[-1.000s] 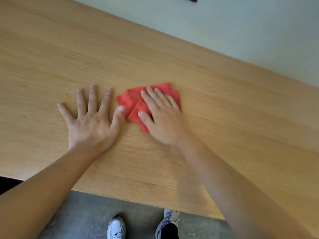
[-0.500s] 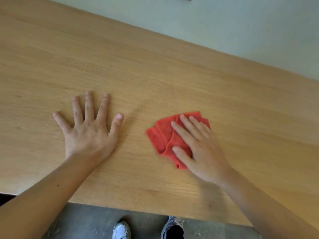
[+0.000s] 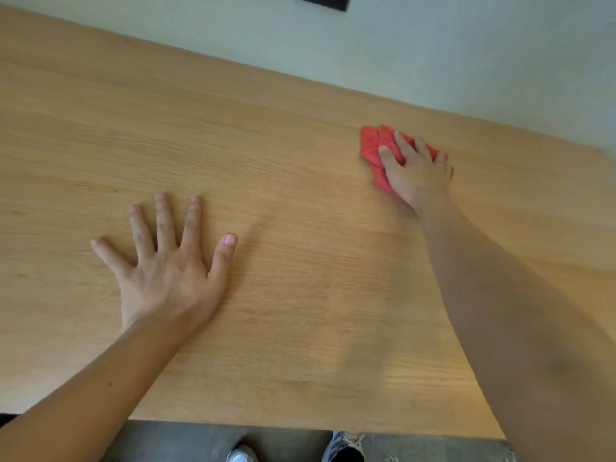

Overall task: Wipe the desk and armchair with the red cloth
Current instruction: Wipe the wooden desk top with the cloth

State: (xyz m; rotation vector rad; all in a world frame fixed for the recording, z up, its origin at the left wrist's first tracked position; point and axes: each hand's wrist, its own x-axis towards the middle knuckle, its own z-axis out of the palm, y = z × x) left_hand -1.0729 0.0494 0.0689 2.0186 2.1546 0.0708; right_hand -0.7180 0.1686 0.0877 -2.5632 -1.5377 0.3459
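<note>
Cloth [image 3: 370, 146] lies on the tabletop [image 3: 300, 155], pressed under the flat-fingered right grip [image 3: 415, 171]; left grip [image 3: 170, 271] rests spread, empty. Desk-wiping step; next calls for a firm leftward pass.

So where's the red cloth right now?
In the head view, the red cloth lies far right on the desk, pressed under the right hand, near the back edge.

At the top of your view, a pale green-grey wall [image 3: 466, 45] carries a flat black rectangular object [image 3: 320, 1], cut off. At the bottom, a white shoe toe [image 3: 240, 457] and a grey laced shoe [image 3: 343, 447] stand on a dark grey floor [image 3: 173, 441].
</note>
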